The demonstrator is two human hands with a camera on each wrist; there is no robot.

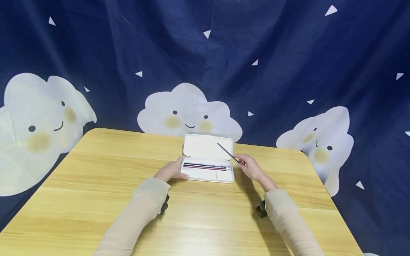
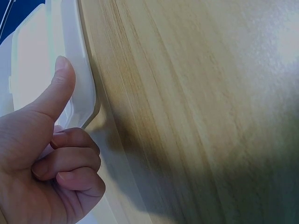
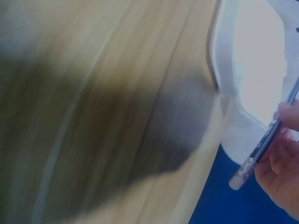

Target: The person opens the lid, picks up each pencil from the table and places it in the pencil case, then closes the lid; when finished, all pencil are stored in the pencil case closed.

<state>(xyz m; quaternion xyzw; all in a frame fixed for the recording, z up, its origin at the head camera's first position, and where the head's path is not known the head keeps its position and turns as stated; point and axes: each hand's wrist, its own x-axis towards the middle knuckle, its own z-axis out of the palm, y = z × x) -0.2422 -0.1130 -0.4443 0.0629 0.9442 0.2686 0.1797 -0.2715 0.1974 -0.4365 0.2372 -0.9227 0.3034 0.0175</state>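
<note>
On the far part of the table lies a white pencil case [image 1: 205, 176], its lid [image 1: 201, 146] raised at the back. Several dark and red pencils [image 1: 205, 166] lie side by side in its tray. My left hand [image 1: 173, 170] grips the case's left end; in the left wrist view its thumb [image 2: 60, 88] lies over the rim, with the other fingers curled below. At the right end, my right hand [image 1: 251, 167] pinches a dark pencil [image 1: 228, 153] above the case, slanting up to the left. Its eraser end [image 3: 239, 179] shows clearly in the right wrist view.
The light wooden table [image 1: 205, 217] carries the case close to its back edge. A dark blue curtain [image 1: 205, 60] with clouds and white triangles hangs behind it. Both forearms wear beige sleeves [image 1: 144, 206], with black wrist cameras [image 1: 261, 209] underneath.
</note>
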